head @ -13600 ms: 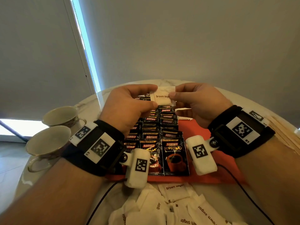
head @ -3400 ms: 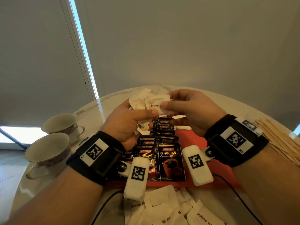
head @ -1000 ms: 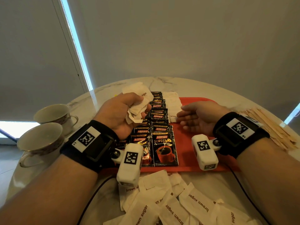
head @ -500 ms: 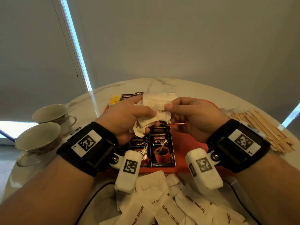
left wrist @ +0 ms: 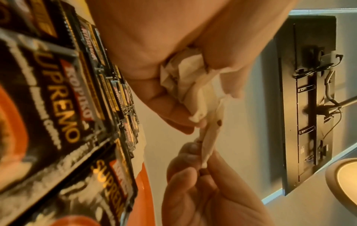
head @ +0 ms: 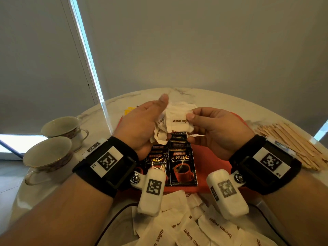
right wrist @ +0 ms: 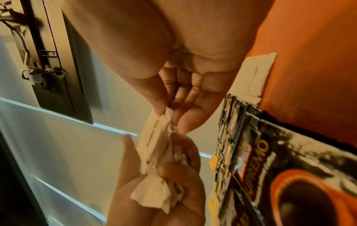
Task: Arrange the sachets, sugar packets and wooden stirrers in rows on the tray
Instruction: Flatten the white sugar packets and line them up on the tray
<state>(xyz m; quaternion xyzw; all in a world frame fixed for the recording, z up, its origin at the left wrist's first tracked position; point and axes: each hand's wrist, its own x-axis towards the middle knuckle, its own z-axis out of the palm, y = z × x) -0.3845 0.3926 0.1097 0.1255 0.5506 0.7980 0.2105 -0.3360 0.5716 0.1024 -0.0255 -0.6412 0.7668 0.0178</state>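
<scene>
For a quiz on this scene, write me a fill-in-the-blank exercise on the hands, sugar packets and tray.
1. The right hand pinches a white paper packet printed "brown ____".
2. The left hand holds a bunch of white ____ packets.
3. The black Kopiko coffee sachets lie in rows on a flat ____ tray.
4. The pale wooden stirrers lie on the marble table, on the person's ____ side.

Missing words: sugar; sugar; red; right

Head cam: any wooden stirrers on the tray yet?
No. The wooden stirrers lie in a pile on the table to the right of the red tray, which shows only coffee sachets.
</scene>
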